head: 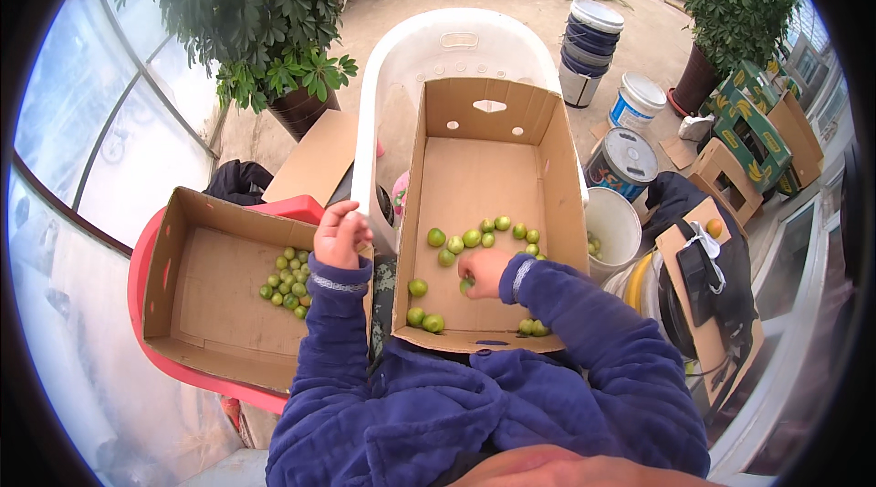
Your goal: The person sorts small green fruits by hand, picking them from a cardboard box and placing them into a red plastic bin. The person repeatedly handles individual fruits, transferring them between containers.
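Note:
In front of me stands a large cardboard box (482,172) with several green tomatoes (471,238) scattered over its near half. My right hand (487,273) is down inside it, its fingertips around one green tomato (467,284). Over the right edge of a second cardboard box (219,292) hangs my left hand (341,234), fingers loosely bent and nothing visible in them. A cluster of green tomatoes (291,279) lies in that left box, partly hidden by my left sleeve.
A red plastic tub or stool (147,343) supports the left box. Beneath the large box is a white plastic chair (458,25). On the right stand a white bucket (619,216) holding some tomatoes, a lidded dark bucket (623,162) and a cardboard piece bearing a phone (694,281).

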{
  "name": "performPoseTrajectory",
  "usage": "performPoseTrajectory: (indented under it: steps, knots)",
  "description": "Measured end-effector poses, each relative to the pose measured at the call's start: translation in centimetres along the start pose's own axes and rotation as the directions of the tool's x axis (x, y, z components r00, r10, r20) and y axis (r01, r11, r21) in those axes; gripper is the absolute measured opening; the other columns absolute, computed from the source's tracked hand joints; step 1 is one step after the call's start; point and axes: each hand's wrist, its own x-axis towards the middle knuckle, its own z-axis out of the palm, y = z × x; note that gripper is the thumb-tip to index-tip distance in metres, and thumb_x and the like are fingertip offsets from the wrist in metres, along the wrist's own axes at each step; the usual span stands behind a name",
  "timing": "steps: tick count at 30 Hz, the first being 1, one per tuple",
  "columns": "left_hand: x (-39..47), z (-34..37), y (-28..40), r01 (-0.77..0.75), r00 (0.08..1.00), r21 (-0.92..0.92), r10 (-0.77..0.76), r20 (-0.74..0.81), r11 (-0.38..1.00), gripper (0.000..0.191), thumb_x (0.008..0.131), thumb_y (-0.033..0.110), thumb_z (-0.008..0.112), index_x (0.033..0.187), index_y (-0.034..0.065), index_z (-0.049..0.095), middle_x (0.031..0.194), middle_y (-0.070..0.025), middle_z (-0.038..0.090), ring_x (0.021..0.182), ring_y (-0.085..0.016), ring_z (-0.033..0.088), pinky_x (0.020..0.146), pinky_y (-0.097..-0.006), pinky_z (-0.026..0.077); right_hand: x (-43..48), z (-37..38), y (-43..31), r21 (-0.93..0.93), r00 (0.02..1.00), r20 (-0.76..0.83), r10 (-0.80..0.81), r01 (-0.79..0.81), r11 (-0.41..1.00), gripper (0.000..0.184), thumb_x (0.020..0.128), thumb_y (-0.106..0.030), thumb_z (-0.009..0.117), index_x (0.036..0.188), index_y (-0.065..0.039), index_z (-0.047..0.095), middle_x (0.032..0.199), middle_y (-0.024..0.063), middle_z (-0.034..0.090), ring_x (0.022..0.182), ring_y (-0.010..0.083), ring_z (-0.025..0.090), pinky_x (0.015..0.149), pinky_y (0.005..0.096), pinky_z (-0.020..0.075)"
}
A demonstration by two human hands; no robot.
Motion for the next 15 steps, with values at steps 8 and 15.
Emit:
performPoseTrajectory:
  steps: [8, 15]
  knots:
    - [-2.7, 8.5, -1.2, -0.339, 0.841, 0.489, 0.025, 0.541, 0.804, 0.045, 0.088, 0.003, 0.068, 0.130, -0.0032, 0.054, 0.112, -0.0093, 0.057, 0.099, -0.016, 0.061, 0.083, -0.0275, 0.051, -2.7, -4.8, -2.4, 0.363, 0.667, -0.744, 0.038, 0.355, 0.862, 0.047, 0.076, -0.008, 0.075, 0.120, -0.007, 0.060, 0.108, 0.0094, 0.063, 0.088, 0.0211, 0.065, 0.075, 0.0310, 0.0527]
    - [-2.4, 8.2, -2.0, -0.198, 0.817, 0.488, -0.131, 0.561, 0.850, 0.052, 0.092, 0.007, 0.067, 0.139, -0.0016, 0.047, 0.117, -0.0092, 0.060, 0.100, -0.015, 0.063, 0.086, -0.0291, 0.051, -3.0, -5.1, -3.2, 0.172, 0.536, -0.836, -0.120, 0.463, 0.869, 0.052, 0.073, -0.002, 0.075, 0.123, -0.008, 0.059, 0.110, 0.0079, 0.062, 0.091, 0.0194, 0.064, 0.072, 0.0296, 0.0521]
